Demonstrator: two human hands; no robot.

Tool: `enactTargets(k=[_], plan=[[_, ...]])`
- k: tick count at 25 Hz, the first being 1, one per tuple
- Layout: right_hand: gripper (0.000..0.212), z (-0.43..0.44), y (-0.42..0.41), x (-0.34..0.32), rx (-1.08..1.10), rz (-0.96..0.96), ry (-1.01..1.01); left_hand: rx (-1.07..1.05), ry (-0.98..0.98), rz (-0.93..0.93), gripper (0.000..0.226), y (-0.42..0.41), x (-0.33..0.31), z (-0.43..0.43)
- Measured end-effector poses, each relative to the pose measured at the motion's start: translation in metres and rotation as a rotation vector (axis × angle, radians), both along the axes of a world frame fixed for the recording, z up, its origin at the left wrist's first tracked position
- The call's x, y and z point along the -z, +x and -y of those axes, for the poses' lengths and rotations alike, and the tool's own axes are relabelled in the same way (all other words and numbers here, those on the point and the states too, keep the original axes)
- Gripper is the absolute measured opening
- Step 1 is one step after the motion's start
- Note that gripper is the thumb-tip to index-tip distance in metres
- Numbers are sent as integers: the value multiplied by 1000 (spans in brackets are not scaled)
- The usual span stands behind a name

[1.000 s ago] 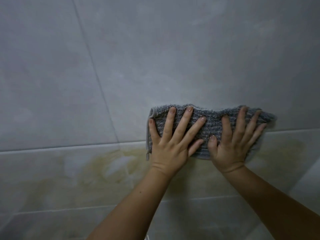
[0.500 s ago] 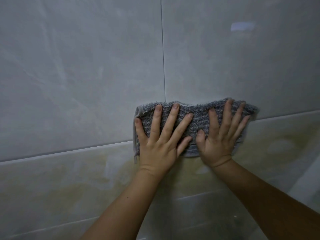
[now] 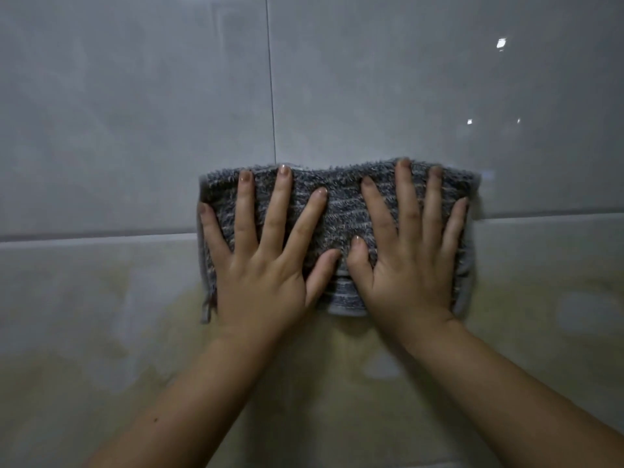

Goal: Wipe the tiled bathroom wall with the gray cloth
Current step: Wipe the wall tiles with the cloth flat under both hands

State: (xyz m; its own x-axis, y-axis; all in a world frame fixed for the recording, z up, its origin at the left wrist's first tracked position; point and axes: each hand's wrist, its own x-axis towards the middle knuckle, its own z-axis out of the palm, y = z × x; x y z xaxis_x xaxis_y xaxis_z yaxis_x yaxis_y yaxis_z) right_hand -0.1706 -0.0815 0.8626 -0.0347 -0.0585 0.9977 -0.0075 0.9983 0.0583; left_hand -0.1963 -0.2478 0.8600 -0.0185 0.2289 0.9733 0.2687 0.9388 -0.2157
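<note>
Slid leftward, fuzzy striped gray cloth lies under left hand and right hand, fingers splayed flat.

Two bare hands press a gray cloth flat against a glossy tiled wall, seen from the person's own eye level. The left hand and right hand lie side by side with fingers spread and straight, thumbs nearly meeting at the cloth's middle. The cloth straddles a horizontal grout line, just below a vertical grout line; the lower tiles show yellowish staining.
</note>
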Motion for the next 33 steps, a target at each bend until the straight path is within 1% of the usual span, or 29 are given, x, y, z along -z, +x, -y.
enactTargets(k=[5, 10, 13, 15, 17, 19, 22, 24, 25, 27, 30, 31, 33], plan=[[59, -6, -5, 24, 9, -64, 24, -12, 38, -23, 62, -4, 25, -6], [61, -16, -4, 81, 18, -55, 55, -33, 28, 1, 66, -6, 81, -11], [61, -20, -3, 122, 30, -59, 72, -45, -12, -4, 66, -6, 118, -12], [61, -18, -4, 141, 29, -57, 90, -42, -43, 0, 67, -5, 132, -11], [62, -20, -3, 140, 26, -33, 114, -44, -66, 31, 68, -4, 131, -10], [63, -24, -2, 116, 41, -4, 126, -51, -59, 66, 69, 1, 110, -13], [68, -36, 2, 61, 37, 24, 40, -39, 40, 128, 71, 6, 57, -31], [69, -44, 1, 44, 31, 8, 1, -24, 95, 133, 71, 10, 40, -46], [67, -48, 0, 49, 26, -28, -11, -18, 88, 132, 71, 10, 44, -54], [64, -59, 1, 77, 21, -86, -14, 3, 18, 89, 69, 11, 70, -65], [61, -79, 7, 127, 35, -41, 115, -9, -90, 64, 69, 9, 107, -72], [60, -89, 9, 128, 38, -24, 160, -21, -91, 70, 70, 8, 106, -77], [60, -105, 9, 103, 46, 0, 190, -37, -41, 77, 71, 12, 89, -95]])
